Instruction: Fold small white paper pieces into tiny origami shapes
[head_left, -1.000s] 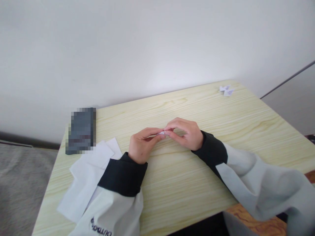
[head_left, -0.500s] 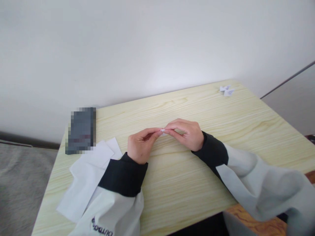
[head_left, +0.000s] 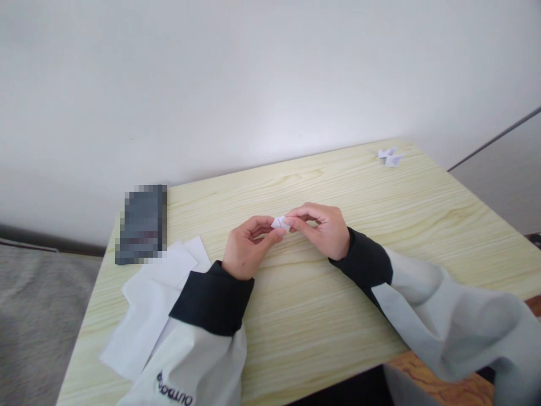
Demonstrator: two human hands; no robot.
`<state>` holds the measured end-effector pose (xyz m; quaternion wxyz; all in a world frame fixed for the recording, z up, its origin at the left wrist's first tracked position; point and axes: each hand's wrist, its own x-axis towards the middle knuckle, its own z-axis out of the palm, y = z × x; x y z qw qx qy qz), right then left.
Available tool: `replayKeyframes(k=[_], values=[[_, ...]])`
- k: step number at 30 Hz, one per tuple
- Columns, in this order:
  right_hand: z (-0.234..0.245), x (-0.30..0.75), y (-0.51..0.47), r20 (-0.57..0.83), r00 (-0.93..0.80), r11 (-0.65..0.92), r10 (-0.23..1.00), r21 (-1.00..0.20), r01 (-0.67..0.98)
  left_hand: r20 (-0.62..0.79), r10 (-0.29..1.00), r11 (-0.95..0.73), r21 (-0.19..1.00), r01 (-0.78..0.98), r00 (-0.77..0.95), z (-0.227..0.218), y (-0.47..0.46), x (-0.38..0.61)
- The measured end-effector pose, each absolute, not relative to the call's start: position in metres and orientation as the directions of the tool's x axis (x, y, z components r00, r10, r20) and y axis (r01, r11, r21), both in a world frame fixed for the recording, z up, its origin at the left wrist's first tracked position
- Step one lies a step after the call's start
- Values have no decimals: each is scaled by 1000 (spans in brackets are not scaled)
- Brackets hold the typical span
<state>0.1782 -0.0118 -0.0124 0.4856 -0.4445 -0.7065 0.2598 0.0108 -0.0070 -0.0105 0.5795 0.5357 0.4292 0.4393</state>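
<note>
Between my two hands, above the middle of the table, is a small piece of folded white paper (head_left: 279, 223). My left hand (head_left: 249, 245) has it from the left, the thumb at its lower edge and the fingers behind it. The thumb and fingertips of my right hand (head_left: 322, 226) pinch its right end. Creases and a pointed left corner show on the paper; its right part is covered by my fingertips.
White paper sheets (head_left: 146, 316) lie overlapped at the left, partly under my left sleeve. Behind them is a dark blurred-out object (head_left: 141, 223). Small folded paper pieces (head_left: 389, 157) stand at the far right of the wooden table (head_left: 296, 316), which meets a white wall (head_left: 270, 84).
My left thumb and fingers have come slightly apart, so more of the folded paper shows. The paper has turned its face toward me. My right hand keeps its pinch in nearly the same place.
</note>
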Motion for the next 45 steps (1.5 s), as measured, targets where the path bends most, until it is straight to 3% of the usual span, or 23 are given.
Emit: replayKeyframes(k=[5,12,18,21,24,28,32,39,42,45], values=[[-12,177,-13,437,-184,474,880,-789,391,-11,961,15,1000,-14,275,-11,-8,11],[-16,175,-10,261,-213,312,942,-914,258,-47,962,34,998,53,270,-12,-7,12],[-12,178,-10,320,-279,402,905,-858,320,8,947,-56,989,138,322,-15,-8,9],[-10,178,-11,269,-306,368,913,-867,336,54,931,-133,971,196,362,-15,-8,7],[-10,178,-10,178,-306,262,935,-930,258,65,929,-141,972,185,365,-14,-8,7],[-13,181,-6,111,-312,153,943,-982,113,-4,937,-34,994,103,348,-10,-8,9],[-18,184,-2,135,-318,157,939,-987,44,-15,955,-2,998,57,296,-8,-8,11],[-14,182,-8,257,-314,344,914,-901,265,68,970,-102,985,136,235,-10,-8,9],[-10,180,-10,337,-318,432,886,-849,303,71,965,-113,981,157,251,-10,-8,8],[-11,178,-9,314,-297,396,902,-877,273,69,970,-105,984,141,235,-9,-7,8]])
